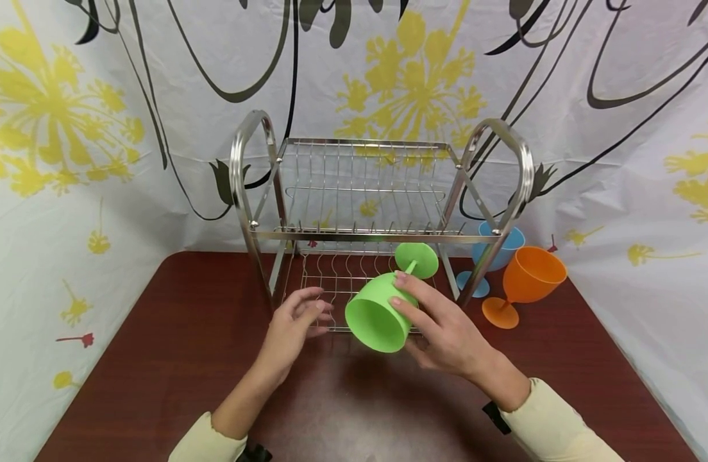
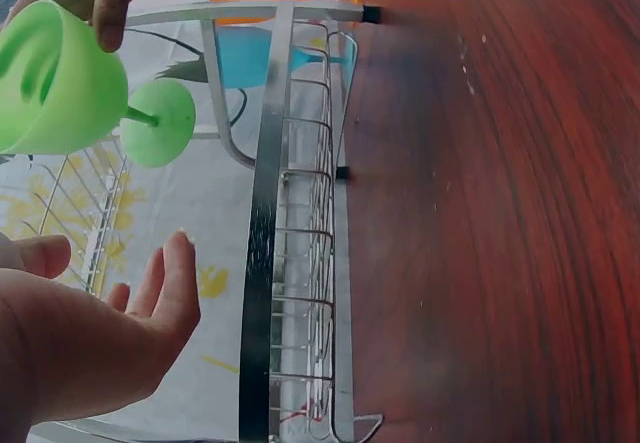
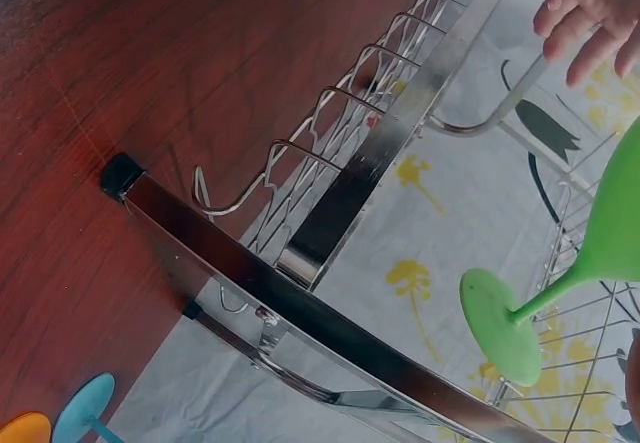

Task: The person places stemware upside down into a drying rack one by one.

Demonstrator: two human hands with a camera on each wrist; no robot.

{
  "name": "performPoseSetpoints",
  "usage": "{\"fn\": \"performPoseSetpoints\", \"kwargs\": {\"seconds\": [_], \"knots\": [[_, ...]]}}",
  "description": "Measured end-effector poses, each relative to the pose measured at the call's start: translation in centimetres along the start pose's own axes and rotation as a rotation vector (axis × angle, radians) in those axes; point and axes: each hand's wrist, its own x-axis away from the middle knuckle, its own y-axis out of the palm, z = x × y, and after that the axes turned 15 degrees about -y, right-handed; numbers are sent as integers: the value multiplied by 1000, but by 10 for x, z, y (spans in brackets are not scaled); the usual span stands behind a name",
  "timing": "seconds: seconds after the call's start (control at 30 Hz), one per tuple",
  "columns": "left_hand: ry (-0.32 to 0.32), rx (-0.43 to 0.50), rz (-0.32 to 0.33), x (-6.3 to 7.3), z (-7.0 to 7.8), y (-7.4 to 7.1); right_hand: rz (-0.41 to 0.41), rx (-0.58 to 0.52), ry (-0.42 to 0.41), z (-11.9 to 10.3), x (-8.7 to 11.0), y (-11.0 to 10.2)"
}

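A green plastic goblet [image 1: 383, 308] is held in my right hand [image 1: 446, 330], fingers and thumb round its bowl. It tilts so that its mouth faces down toward me and its round foot [image 1: 417, 260] points at the rack. To its left, my left hand [image 1: 296, 327] holds nothing, its fingers loosely bent and apart from the cup. In the left wrist view the same goblet [image 2: 75, 88] hangs beyond the left hand [image 2: 100, 333]. Behind both hands stands a two-tier metal dish rack [image 1: 371, 236], its wire shelves bare.
An orange goblet [image 1: 530, 279] and a blue goblet [image 1: 510, 247] stand upright at the right of the rack, partly behind its side frame. The dark red wooden table [image 1: 175, 359] reaches back to a white curtain [image 1: 169, 128] printed with yellow flowers.
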Motion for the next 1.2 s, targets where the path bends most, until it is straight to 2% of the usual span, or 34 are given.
{"fn": "performPoseSetpoints", "kwargs": {"seconds": [0.27,0.5,0.77,0.9,1.2], "knots": [[-186,209,-172,0,-1,-1,-12,11,-14,-1,0,3],[-286,337,-312,-2,0,0,-29,17,-17,0,-2,4],[-341,398,-411,-3,3,5,-82,20,-10,1,-2,4],[-350,399,-451,-2,5,7,-86,28,-15,1,-1,5],[-358,388,-471,-1,3,10,-107,37,-20,-3,0,9]]}}
